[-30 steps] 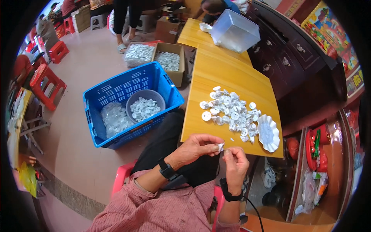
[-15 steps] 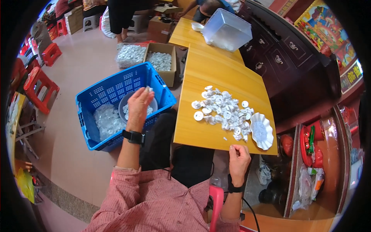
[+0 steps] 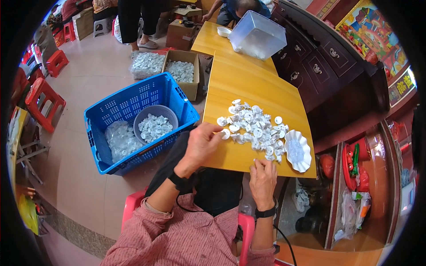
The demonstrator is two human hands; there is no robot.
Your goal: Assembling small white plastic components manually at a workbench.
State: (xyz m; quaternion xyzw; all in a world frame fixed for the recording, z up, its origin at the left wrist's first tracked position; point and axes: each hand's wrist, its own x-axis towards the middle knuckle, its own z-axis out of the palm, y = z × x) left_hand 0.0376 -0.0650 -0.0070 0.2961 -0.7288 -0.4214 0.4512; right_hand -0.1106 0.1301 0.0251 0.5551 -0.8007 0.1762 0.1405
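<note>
A loose heap of small white plastic parts (image 3: 253,126) with round disc ends lies on the yellow wooden table (image 3: 248,88). At the table's left edge, my left hand (image 3: 202,144) pinches a round white plastic part (image 3: 225,133) beside the heap. My right hand (image 3: 263,179) rests at the near edge, its thumb and fingers pressed together; a tiny white bit shows by the fingertips, but what they hold is unclear. Right of the heap stands a white scalloped dish (image 3: 304,162) with small clear pieces (image 3: 294,150) in it.
On the floor to my left, a blue crate (image 3: 104,99) holds a grey bowl (image 3: 174,119) of white parts and a clear bag (image 3: 120,141). Behind it stands a cardboard box (image 3: 191,91) of parts. A clear plastic bin (image 3: 262,35) sits on the far table. Dark drawers (image 3: 328,66) border the right.
My left hand has come from above the grey bowl to the table edge and taken hold of a white part there. My right hand has shifted slightly left.
</note>
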